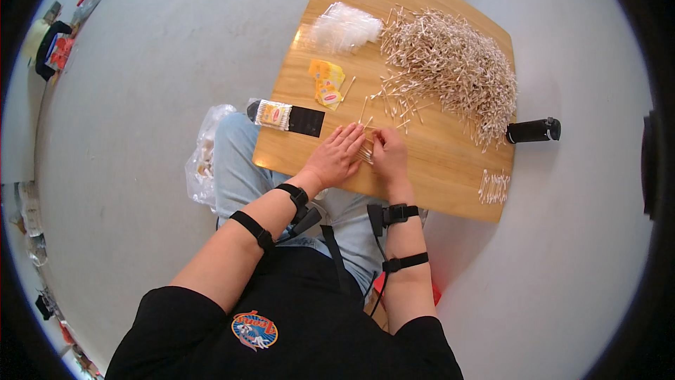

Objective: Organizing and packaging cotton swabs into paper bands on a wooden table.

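Observation:
My left hand (339,151) lies flat near the front edge of the wooden table (436,183), fingers stretched out and together. Between my hands is a small row of cotton swabs (365,154), partly hidden under the left fingers. My right hand (389,156) is closed in a pinch beside this row, its fingertips on a cotton swab that is mostly hidden. A few loose swabs (365,109) lie just beyond my fingers. Farther off to the right spreads a large heap of cotton swabs (450,63).
Left of my hands, a filled swab pack (273,114) rests on a black strip (307,121). Beyond are yellow cards (328,83) and clear plastic bags (346,27). A black cylinder (534,130) stands out at the right edge, near a row of swabs (493,187).

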Demonstrator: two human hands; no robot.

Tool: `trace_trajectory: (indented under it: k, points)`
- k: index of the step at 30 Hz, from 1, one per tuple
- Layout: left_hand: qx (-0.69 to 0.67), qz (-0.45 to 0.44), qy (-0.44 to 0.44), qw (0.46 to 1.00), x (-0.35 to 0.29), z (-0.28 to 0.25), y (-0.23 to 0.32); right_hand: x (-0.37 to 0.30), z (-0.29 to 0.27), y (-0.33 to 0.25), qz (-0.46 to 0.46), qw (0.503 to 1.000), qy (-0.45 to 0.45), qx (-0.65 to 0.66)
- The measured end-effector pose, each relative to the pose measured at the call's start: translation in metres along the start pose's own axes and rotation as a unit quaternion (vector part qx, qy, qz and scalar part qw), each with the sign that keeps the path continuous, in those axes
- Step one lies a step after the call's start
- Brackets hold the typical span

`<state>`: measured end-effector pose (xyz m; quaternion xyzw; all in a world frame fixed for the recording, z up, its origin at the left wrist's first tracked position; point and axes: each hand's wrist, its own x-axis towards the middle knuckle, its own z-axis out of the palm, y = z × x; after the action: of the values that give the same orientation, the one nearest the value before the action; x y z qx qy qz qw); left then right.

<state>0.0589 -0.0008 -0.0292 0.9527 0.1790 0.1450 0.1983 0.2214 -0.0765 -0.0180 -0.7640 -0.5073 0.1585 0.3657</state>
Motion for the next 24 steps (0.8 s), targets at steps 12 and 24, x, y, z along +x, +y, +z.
trace_trajectory:
  k: [12, 24]
  points:
    - [0.007, -0.002, -0.003, 1.0, 0.001, -0.002, 0.001, 0.021, -0.003, -0.006, -0.062, 0.992, 0.017, -0.11]
    - [0.004, -0.008, -0.004, 1.0, 0.0, -0.001, 0.0, 0.004, -0.017, 0.019, -0.071, 0.975, 0.107, -0.18]
